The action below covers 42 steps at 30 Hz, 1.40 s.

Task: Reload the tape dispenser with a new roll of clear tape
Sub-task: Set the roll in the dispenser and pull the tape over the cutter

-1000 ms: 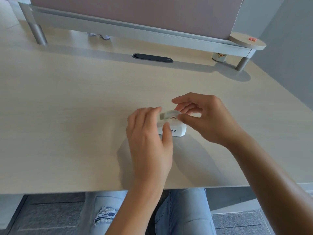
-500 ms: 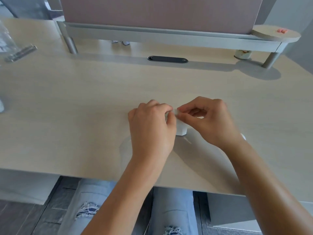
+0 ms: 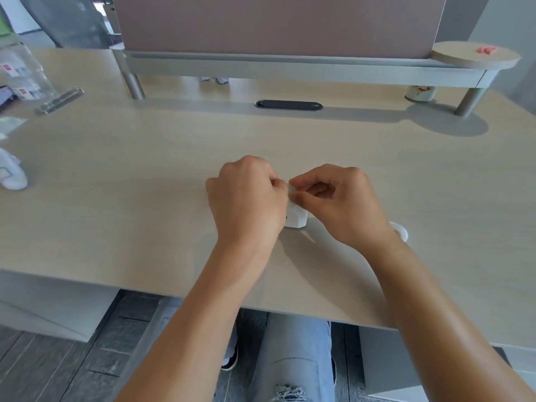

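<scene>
A small white tape dispenser (image 3: 296, 218) stands on the pale wooden desk (image 3: 145, 175), mostly hidden behind my hands. My left hand (image 3: 246, 198) is closed around its left side. My right hand (image 3: 339, 201) pinches something thin and pale, probably the tape end (image 3: 291, 189), just above the dispenser's top. A white ring (image 3: 399, 229), likely a tape core or roll, peeks out from behind my right wrist on the desk.
A grey shelf (image 3: 290, 68) on legs spans the back of the desk, with a black cable slot (image 3: 288, 105) before it. Clear plastic packaging (image 3: 23, 79) and a white object (image 3: 13, 175) lie at the far left. A small jar (image 3: 419, 92) sits under the shelf's right end.
Both hands have closed in over the dispenser, which now shows only at its lower right corner. My view has shifted, bringing the left side of the desk and the white ring into sight.
</scene>
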{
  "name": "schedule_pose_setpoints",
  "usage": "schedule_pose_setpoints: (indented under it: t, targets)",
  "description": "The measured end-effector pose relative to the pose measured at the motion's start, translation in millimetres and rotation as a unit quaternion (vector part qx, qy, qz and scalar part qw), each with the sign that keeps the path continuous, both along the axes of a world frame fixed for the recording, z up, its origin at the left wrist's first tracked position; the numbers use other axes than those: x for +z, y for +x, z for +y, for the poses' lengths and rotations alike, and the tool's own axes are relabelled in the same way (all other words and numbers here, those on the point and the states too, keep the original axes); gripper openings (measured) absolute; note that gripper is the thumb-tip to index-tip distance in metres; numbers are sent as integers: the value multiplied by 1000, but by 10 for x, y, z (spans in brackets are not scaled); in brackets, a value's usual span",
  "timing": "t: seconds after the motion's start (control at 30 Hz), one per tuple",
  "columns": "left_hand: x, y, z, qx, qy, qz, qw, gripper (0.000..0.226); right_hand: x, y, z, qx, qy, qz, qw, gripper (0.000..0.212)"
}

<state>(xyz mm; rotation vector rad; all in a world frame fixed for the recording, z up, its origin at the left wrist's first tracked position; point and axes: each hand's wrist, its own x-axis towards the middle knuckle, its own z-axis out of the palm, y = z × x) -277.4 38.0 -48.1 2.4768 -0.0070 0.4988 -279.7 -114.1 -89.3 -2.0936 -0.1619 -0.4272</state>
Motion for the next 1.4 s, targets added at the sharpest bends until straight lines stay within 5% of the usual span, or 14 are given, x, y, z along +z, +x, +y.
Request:
schedule_pose_setpoints:
  t: [0.2,0.53,0.8,1.4]
  targets:
    - [39,31,-26,-5,48,22,999,15,50,-26,41,-14,-22,-1,1000,11]
    - [34,46,-5,-29,-47,37,998,11,36,-42,36,-22,-10,12,1000,13]
    - [-45,-2,-56,-14,-10,-7,1000,15,-1,-48,30,-24,5,14,1000,12]
    - [200,-51,-232,20,74,40,996,7,-48,-65,64,-15,34,-8,999,5]
